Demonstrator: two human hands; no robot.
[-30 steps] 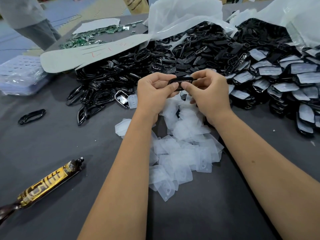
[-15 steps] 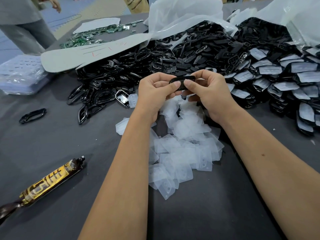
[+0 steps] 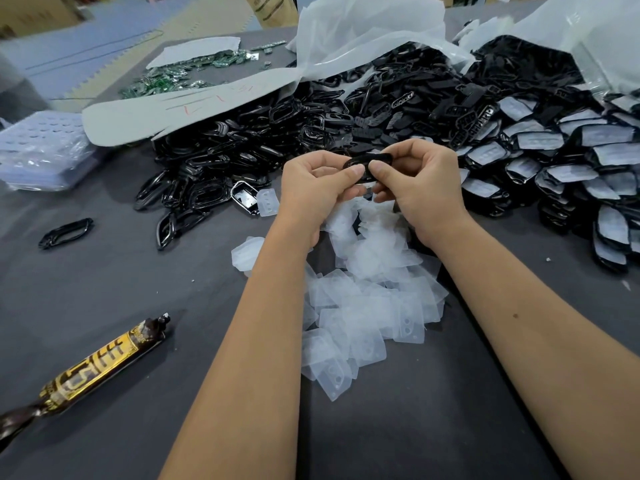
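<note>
- The left hand (image 3: 313, 188) and the right hand (image 3: 422, 188) both pinch one black frame (image 3: 379, 156), thumbs on its near face and fingers curled behind. The frame is held in the air above the tabletop (image 3: 138, 289), at 12 o'clock from the pile of translucent pads (image 3: 374, 306).
- Whether a pad already sits inside the frame cannot be told, because the thumbs cover the opening.
- Press evenly with both thumbs, working from the centre outward, so that the insert seats flat and the thin rim does not twist.
- Support the back with the fingertips. Do not squeeze the long sides together.
- Inspect the rim all round before setting the part with the padded shells (image 3: 571, 150) at 3 o'clock, apart from the bare frames (image 3: 225, 157) at 10 o'clock.
</note>
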